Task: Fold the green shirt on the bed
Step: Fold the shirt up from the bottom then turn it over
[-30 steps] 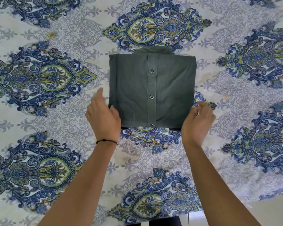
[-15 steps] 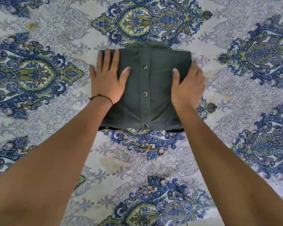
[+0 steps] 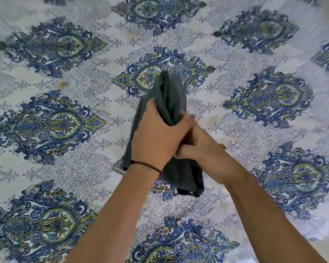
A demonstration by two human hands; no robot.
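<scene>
- A person's 2 bare hands grip the green shirt (image 3: 172,99), bunched into a thick, creased bundle and held above the patterned bedspread (image 3: 254,130) — the cloth stands on edge between the palms, not flat.
- The left hand (image 3: 156,133) wraps the bundle from the left side, its fingers curled shut around the fabric; the back of the hand faces the camera and a thin black cord bracelet (image 3: 144,165) circles the wrist.
- The right hand (image 3: 199,143) closes on the shirt from the right, fingers clamped into the cloth and pressed against the left hand — the 2 hands touch at the middle of the bundle.
- One end of the shirt rises past the knuckles toward the far side of the bed, narrowing to a blunt tip over a blue-and-green medallion (image 3: 160,73) in the print.
- The other end hangs below the wrists as a dark fold, its lower corner near a small floral motif (image 3: 164,188); whether that corner touches the bedspread cannot be told.
- A further strip of the fabric trails down along the left side of the left hand.
- The bedspread fills nearly the whole view, white with repeating blue, green and yellow medallions; its outer edges are blurred.
- Both forearms enter from the bottom of the view, bare, converging on the shirt.
</scene>
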